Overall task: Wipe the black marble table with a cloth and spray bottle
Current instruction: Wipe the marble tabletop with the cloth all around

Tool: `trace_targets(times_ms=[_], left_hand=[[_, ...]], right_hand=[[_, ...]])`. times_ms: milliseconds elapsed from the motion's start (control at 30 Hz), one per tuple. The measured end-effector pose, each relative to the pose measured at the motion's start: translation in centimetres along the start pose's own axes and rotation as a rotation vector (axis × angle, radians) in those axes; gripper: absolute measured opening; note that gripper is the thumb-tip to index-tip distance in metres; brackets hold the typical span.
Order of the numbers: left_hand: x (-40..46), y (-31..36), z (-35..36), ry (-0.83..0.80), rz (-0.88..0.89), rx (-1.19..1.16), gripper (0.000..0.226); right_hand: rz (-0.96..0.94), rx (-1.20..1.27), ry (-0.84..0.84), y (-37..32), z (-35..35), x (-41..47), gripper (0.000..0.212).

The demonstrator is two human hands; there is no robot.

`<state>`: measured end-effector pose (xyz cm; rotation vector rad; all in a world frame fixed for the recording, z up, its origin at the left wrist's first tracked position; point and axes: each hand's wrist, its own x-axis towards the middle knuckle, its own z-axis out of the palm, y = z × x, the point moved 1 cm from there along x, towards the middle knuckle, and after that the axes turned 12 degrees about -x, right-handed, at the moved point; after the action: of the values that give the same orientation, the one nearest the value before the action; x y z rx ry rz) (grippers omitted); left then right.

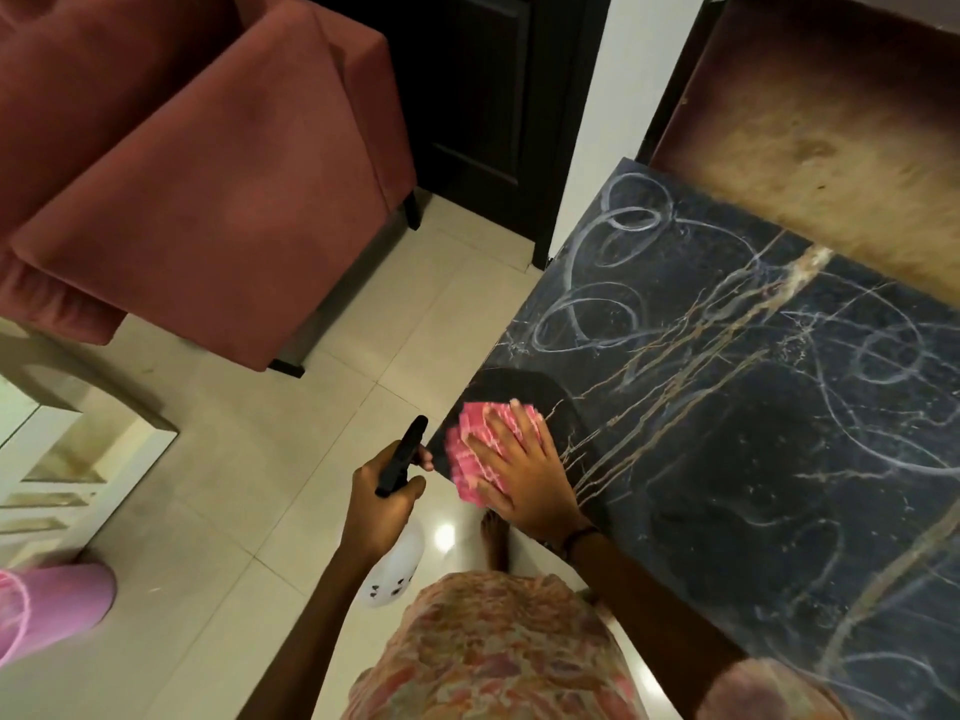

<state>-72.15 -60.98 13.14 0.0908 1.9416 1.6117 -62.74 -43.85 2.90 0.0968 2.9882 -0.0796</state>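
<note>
The black marble table [727,433] fills the right side, covered in white looping scribbles and gold veins. My right hand [524,465] lies flat, fingers spread, on a pink checked cloth [475,449] at the table's near left edge. A dark, clean patch curves just beyond the cloth. Left of the table edge, over the floor, my left hand [379,496] grips a spray bottle [395,563] with a black trigger head and a white body hanging below the hand.
A red armchair [218,200] stands at upper left across a strip of pale floor tiles [291,459]. A dark door [488,96] is behind it. A brown surface [831,137] adjoins the table's far side. A pink object [52,600] sits at lower left.
</note>
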Motion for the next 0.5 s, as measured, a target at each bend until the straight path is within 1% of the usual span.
trace_targets(times_ms=[100, 167, 233, 300, 367, 433, 500], left_hand=[[0.7, 0.2, 0.0, -0.005, 0.003, -0.004, 0.052], [1.1, 0.2, -0.1, -0.007, 0.009, -0.007, 0.052], [1.3, 0.1, -0.2, -0.015, 0.011, -0.003, 0.051], [1.4, -0.3, -0.3, -0.020, 0.008, 0.003, 0.046], [1.5, -0.7, -0.4, -0.028, 0.001, 0.006, 0.036], [1.4, -0.9, -0.4, -0.028, 0.006, 0.017, 0.032], [1.4, -1.0, -0.6, -0.022, 0.019, 0.019, 0.037]], right_hand=[[-0.043, -0.016, -0.005, 2.0, 0.8, -4.8, 0.057], [-0.079, -0.050, -0.005, 4.1, 0.7, -5.1, 0.056], [-0.058, -0.097, -0.023, 5.7, 0.5, -3.2, 0.057], [0.057, -0.110, -0.046, 6.4, 0.1, 0.2, 0.058], [0.162, -0.095, -0.053, 6.1, -0.5, 4.0, 0.059], [0.186, -0.086, -0.057, 5.1, -1.2, 6.9, 0.062], [0.148, -0.077, -0.045, 3.3, -1.2, 7.9, 0.062]])
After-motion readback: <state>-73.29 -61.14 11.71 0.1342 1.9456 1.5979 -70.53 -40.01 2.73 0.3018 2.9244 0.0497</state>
